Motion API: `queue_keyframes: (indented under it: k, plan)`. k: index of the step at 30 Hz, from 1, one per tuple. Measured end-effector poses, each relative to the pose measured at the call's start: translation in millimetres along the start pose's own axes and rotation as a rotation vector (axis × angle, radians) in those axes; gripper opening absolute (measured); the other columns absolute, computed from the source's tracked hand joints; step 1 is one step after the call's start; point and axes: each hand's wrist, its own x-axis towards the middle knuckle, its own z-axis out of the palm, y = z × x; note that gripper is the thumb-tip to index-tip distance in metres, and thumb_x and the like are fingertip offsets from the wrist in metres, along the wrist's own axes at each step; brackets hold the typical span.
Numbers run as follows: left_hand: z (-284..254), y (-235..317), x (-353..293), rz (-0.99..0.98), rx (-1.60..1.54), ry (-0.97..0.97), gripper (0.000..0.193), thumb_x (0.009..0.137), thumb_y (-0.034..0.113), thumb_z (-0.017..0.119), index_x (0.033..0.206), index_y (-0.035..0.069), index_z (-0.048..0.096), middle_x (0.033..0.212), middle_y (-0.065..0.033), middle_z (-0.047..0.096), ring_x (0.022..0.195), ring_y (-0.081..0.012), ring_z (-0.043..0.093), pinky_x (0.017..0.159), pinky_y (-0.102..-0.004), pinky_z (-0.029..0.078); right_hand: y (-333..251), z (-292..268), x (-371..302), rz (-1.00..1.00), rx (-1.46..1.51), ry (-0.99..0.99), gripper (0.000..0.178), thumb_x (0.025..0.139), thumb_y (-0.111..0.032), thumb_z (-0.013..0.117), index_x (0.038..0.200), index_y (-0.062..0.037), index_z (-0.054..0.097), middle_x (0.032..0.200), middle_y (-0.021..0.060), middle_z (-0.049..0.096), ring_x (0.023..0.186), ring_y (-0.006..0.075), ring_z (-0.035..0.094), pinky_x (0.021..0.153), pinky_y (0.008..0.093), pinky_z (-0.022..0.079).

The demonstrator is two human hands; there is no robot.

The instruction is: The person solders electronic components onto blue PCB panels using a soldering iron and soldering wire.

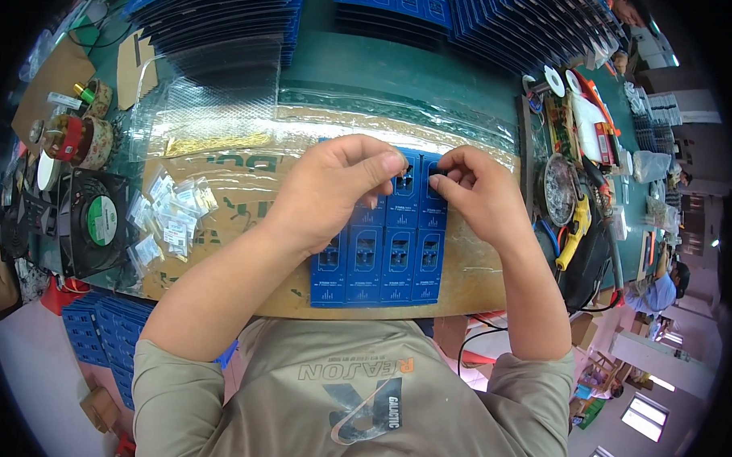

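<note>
A blue circuit board panel [381, 265] lies on the brown cardboard in front of me, divided into several identical sections with dark parts in them. Over its far left portion is my left hand [335, 183], thumb and forefinger pinched together near a board section. Whatever sits between those fingertips is too small to name. At the panel's far right corner my right hand [482, 192] has its fingers curled in and the thumb pressed to them. A dark spot shows at its fingertips, but I cannot tell what it is. Both hands cover parts of the panel's far row.
Stacks of blue boards [220, 14] line the table's far side. Left are gold-coloured thin pieces [216, 144], small clear packets [173, 214], a black fan [99, 219] and a jar [67, 137]. On the right lie a yellow-handled tool [574, 233] and a round metal dish [559, 187].
</note>
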Motion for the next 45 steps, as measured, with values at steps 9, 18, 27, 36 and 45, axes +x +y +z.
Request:
queue_keyframes:
  k: [9, 18, 27, 36, 45]
  plan:
    - [4.9, -4.6, -1.6, 0.069, 0.048, 0.039, 0.02, 0.097, 0.023, 0.071, 0.101, 0.003, 0.071, 0.083, 0.0007, 0.065, 0.074, -0.0068, 0.055, 0.069, -0.0226, 0.046, -31.4, 24.6, -19.4, 0.041, 0.782, -0.153, 0.02, 0.095, -0.019, 0.073, 0.105, -0.0018, 0.07, 0.086, -0.0036, 0.065, 0.076, 0.0041, 0.056, 0.07, 0.0209, 0.046]
    - [3.1, -0.1, 1.0, 0.069, -0.051, 0.099, 0.02, 0.101, 0.023, 0.066, 0.102, 0.004, 0.067, 0.097, -0.0057, 0.07, 0.081, -0.0117, 0.063, 0.073, -0.0265, 0.051, -7.5, 17.5, -13.9, 0.052, 0.676, 0.068, 0.012, 0.095, -0.016, 0.067, 0.096, -0.0046, 0.067, 0.078, -0.0047, 0.057, 0.069, 0.0039, 0.049, 0.062, 0.02, 0.038]
    - [2.1, 0.2, -0.2, 0.069, -0.059, 0.051, 0.018, 0.102, 0.022, 0.064, 0.103, 0.004, 0.065, 0.101, -0.0076, 0.071, 0.087, -0.0144, 0.067, 0.078, -0.0296, 0.055, 23.7, 0.9, -7.4, 0.106, 0.207, -0.026, 0.013, 0.09, -0.013, 0.067, 0.087, 0.0, 0.068, 0.079, -0.0022, 0.063, 0.073, 0.0059, 0.053, 0.067, 0.0238, 0.044]
    - [1.9, 0.3, 0.1, 0.068, -0.049, 0.049, 0.018, 0.102, 0.022, 0.064, 0.103, 0.004, 0.066, 0.1, -0.0078, 0.071, 0.086, -0.0143, 0.068, 0.078, -0.0296, 0.055, 20.0, 2.0, -2.8, 0.133, 0.146, -0.042, 0.014, 0.086, -0.015, 0.069, 0.088, -0.0007, 0.07, 0.075, 0.001, 0.064, 0.071, 0.0083, 0.055, 0.065, 0.0263, 0.046]
    - [0.7, -0.5, -0.5, 0.017, -0.092, 0.002, 0.019, 0.102, 0.022, 0.065, 0.105, 0.003, 0.066, 0.1, -0.0099, 0.072, 0.084, -0.0162, 0.07, 0.075, -0.0298, 0.058, 7.3, 0.7, -2.2, 0.142, 0.052, -0.07, 0.018, 0.087, -0.017, 0.078, 0.087, -0.0019, 0.068, 0.072, -0.0035, 0.058, 0.068, 0.0052, 0.049, 0.061, 0.0233, 0.041]
